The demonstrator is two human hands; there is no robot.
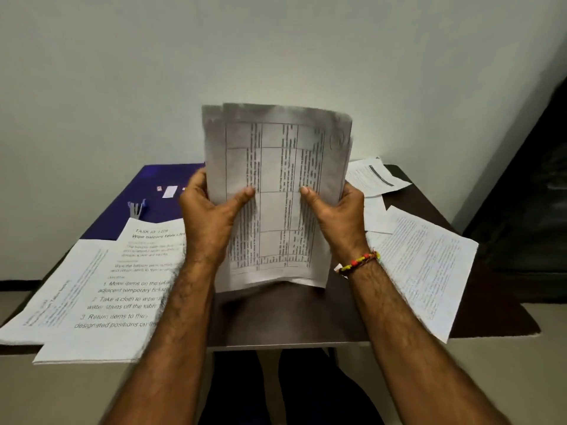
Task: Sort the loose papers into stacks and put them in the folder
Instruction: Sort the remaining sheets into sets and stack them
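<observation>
A person's left hand (208, 210) and right hand (337, 216) grip a stack of papers (276, 194) upright above the dark table (291, 317); the blue folder (153, 191) lies far left.

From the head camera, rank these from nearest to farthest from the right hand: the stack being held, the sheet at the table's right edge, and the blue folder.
1. held stack: gripped by the right hand itself.
2. right-edge sheet: just beside that wrist, on the table.
3. blue folder: far left, beyond the left hand.
</observation>
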